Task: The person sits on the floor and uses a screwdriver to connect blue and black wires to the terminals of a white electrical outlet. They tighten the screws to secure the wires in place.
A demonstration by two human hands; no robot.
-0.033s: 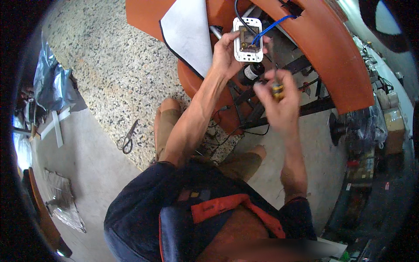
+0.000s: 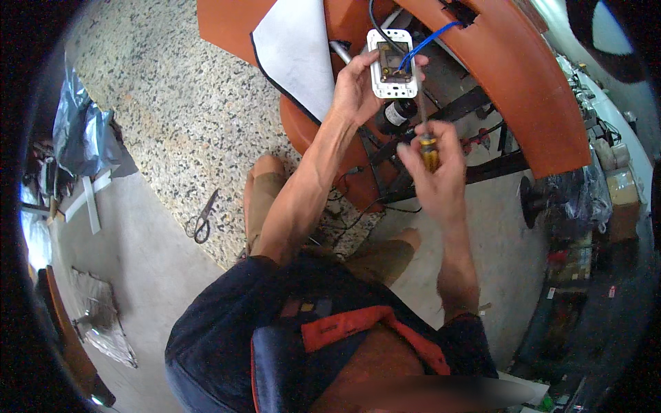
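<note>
My left hand (image 2: pixel 357 89) grips a white rectangular electrical socket plate (image 2: pixel 395 90), its back with the dark wiring block turned up. Blue wires (image 2: pixel 434 36) run into its terminals from a cutout in the curved brown leather panel (image 2: pixel 530 89), and a black cable (image 2: pixel 374 17) passes over its top. Below and right of the plate, my right hand (image 2: pixel 441 165) is closed round a screwdriver (image 2: pixel 428 148) with a yellow and black handle. Its shaft points up toward the plate's lower right edge; whether the tip touches is hard to tell.
Scissors (image 2: pixel 204 219) lie on the speckled foam sheet (image 2: pixel 158 117) at left. A black bottle or can with a white label (image 2: pixel 398 115) sits among dark frame bars beneath the plate. Silvery plastic (image 2: pixel 86 124) hangs at far left. Cluttered shelves (image 2: pixel 571 275) line the right side.
My right hand with the screwdriver has shifted slightly left and down, and the shaft now stands more upright toward the plate. The plate has moved very slightly right.
</note>
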